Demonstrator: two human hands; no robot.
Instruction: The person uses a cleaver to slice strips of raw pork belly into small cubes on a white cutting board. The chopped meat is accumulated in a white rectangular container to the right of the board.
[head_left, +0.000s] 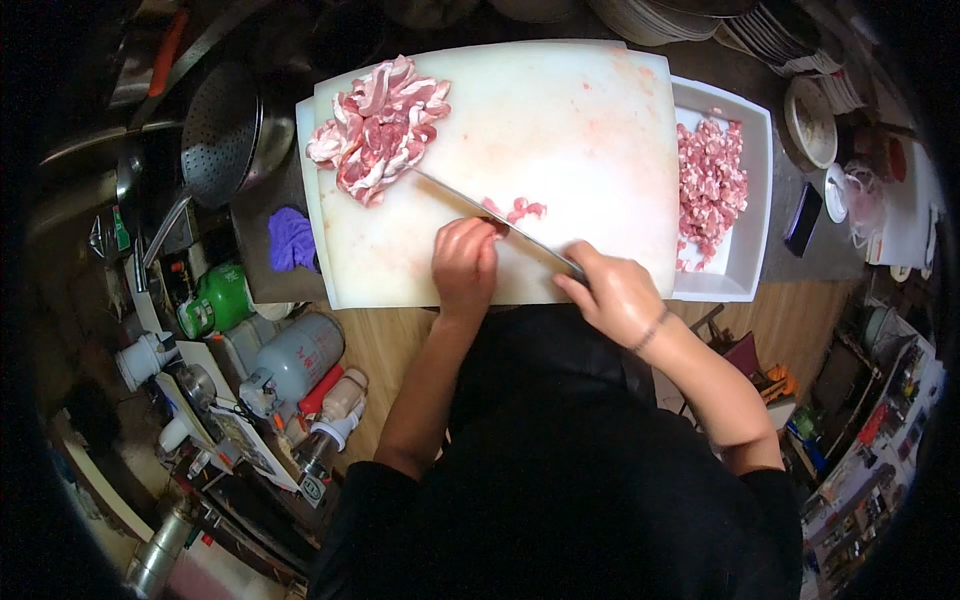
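My right hand (616, 294) grips the handle of a long kitchen knife (491, 216), its blade slanting up and left across a white cutting board (562, 127). Curled beside the blade's near side is my left hand (463, 259), its fingertips pressing on a small piece of raw meat (501, 223) mostly hidden under them. Several small cut meat pieces (525, 209) lie just past the blade. A heap of fatty raw meat slices (386, 127) covers the board's far left corner, close to the knife's tip.
Right of the board, a white plastic tray (756, 187) holds diced meat (711, 187). A phone (803, 220) and a bowl (811, 122) are farther right. A purple cloth (292, 238) and a perforated metal strainer (221, 135) are at left. Gas cylinders (300, 352) stand below left.
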